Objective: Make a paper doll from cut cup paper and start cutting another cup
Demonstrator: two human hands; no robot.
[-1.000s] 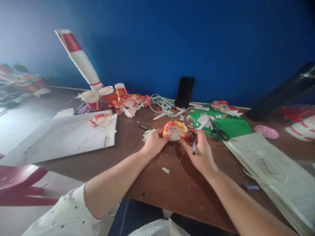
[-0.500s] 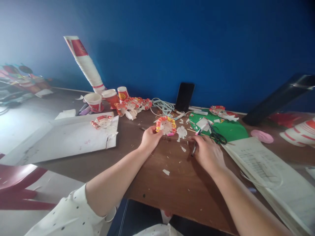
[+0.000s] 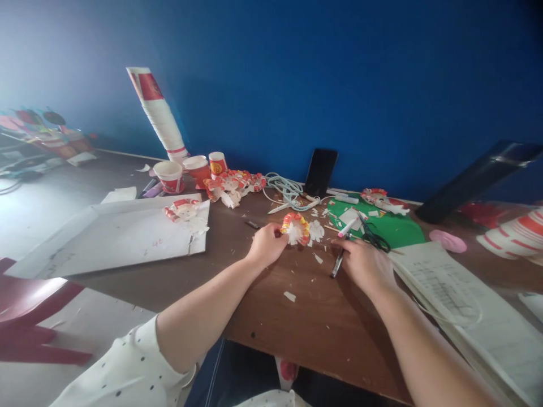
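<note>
My left hand (image 3: 268, 244) pinches the edge of a paper cutout (image 3: 296, 229) with a red and yellow ring around a white middle, low over the brown table. To its right lies a white paper figure (image 3: 315, 231). Closed around a dark pen (image 3: 337, 263), my right hand (image 3: 365, 261) rests on the table, the pen slanting out below the fingers. Just beyond those fingers are a pink-tipped white marker (image 3: 347, 227) and black-handled scissors (image 3: 375, 236), partly over a green sheet (image 3: 401, 229). The right fingertips are partly hidden.
A phone (image 3: 321, 172) leans on the blue wall beside a coiled cable (image 3: 284, 188). Paper cups (image 3: 168, 176) and more ring cutouts (image 3: 233, 185) stand back left. White board (image 3: 127, 232) lies left, a notebook (image 3: 441, 277) right. Paper scraps (image 3: 289, 296) dot the table.
The ring cutout in my left hand has tipped and moved slightly right and down, closer to the white paper figure. My right hand and the pen have shifted slightly toward me.
</note>
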